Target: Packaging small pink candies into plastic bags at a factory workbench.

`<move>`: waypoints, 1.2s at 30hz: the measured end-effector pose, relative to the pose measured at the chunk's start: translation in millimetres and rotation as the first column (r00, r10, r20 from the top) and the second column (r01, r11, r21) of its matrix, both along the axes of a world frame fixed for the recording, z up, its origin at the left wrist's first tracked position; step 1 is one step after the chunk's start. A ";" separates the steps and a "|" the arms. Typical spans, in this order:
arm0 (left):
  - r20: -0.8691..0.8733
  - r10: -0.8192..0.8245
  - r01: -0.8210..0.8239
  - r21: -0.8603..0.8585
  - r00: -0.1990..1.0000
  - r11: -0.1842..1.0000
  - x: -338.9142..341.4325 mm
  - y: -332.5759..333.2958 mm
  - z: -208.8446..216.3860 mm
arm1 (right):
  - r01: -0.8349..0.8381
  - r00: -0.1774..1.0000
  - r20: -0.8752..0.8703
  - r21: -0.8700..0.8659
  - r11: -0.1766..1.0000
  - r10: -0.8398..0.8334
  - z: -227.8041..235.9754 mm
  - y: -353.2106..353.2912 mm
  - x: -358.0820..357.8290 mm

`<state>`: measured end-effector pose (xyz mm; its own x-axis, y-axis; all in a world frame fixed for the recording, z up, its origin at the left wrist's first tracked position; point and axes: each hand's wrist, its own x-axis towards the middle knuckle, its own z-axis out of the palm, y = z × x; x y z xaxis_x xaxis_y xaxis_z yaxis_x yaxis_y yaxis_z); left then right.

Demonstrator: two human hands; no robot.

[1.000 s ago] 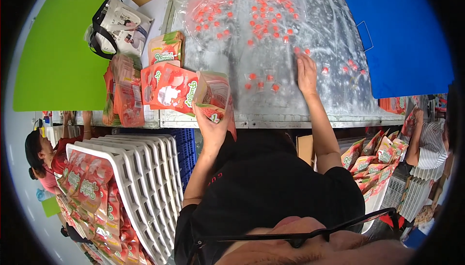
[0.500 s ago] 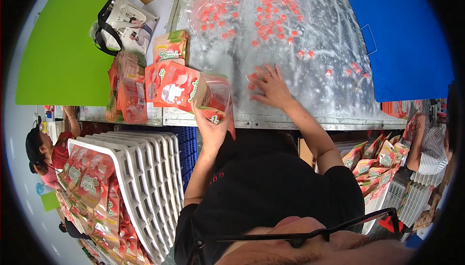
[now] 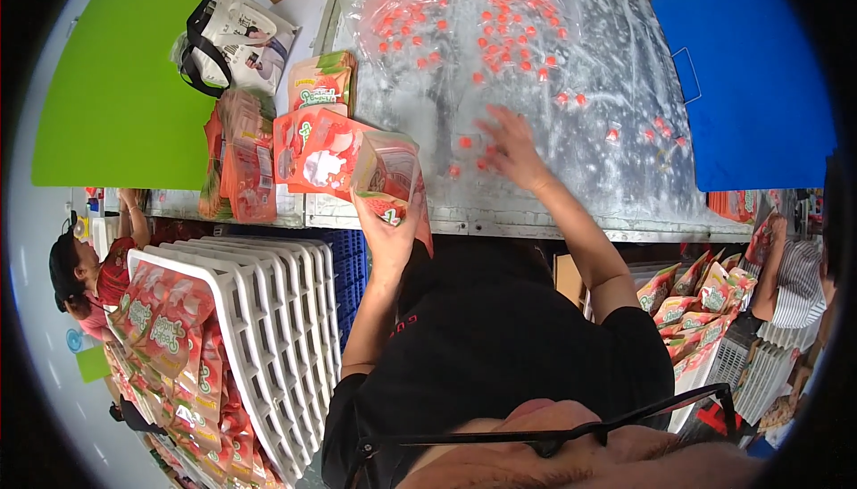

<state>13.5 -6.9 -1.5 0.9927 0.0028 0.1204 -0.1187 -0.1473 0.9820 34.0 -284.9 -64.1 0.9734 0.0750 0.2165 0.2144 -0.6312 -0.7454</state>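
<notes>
My left hand [image 3: 387,237] grips the lower edge of a red printed pouch [image 3: 393,166]; its mouth gapes toward the right. More red pouches [image 3: 323,151] lie against it on the left. On the metal table [image 3: 428,114], my right hand [image 3: 520,157] is at the worktop with bent fingers apart, slightly blurred. Small red wrapped pieces, one of them a piece [image 3: 465,142], lie left of its fingers. Whether anything is beneath the palm is hidden.
Many red pieces [image 3: 504,29] lie by a clear plastic sheet [image 3: 375,7] at the back. Pouch stacks [image 3: 250,163] and a tote bag [image 3: 239,38] stand left. White crates [image 3: 268,328] of filled pouches are below left. A blue panel [image 3: 759,78] bounds the right; other people work at both sides.
My right hand has shifted slightly right and its fingers have bent. Several red pieces now show separately to its left. My left hand still holds the pouch, its mouth wider.
</notes>
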 end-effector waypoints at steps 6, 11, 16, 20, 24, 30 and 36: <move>0.101 0.023 -0.035 0.116 0.995 0.993 -2.6 -0.8 -8.1 | -0.094 0.923 0.316 -0.363 0.927 0.217 -26.5 38.4 5.8; 0.236 -0.035 -0.039 0.301 0.971 0.953 -3.6 -4.9 6.9 | -0.043 0.949 0.278 -0.353 0.935 0.149 -46.1 33.9 3.5; 0.302 -0.138 -0.007 0.433 0.943 0.902 1.9 -18.1 25.6 | 0.144 0.990 -0.050 0.376 0.915 -0.135 3.5 23.6 5.3; 0.336 -0.191 -0.011 0.515 0.922 0.857 6.0 -23.9 14.5 | -0.073 0.997 -0.006 0.423 0.903 0.083 109.4 13.3 3.2; 0.342 -0.288 -0.008 0.656 0.895 0.754 4.8 -30.0 15.2 | -0.353 0.936 -0.030 -0.142 0.925 0.352 154.4 26.5 1.0; 0.321 -0.246 0.059 0.496 0.915 0.866 -0.7 -41.7 15.2 | -0.226 0.972 0.060 -0.046 0.973 0.229 158.3 58.6 0.1; 0.319 -0.228 0.027 0.528 0.920 0.849 1.5 -48.8 6.6 | -0.067 0.970 0.245 0.226 0.972 0.010 149.1 88.6 -7.9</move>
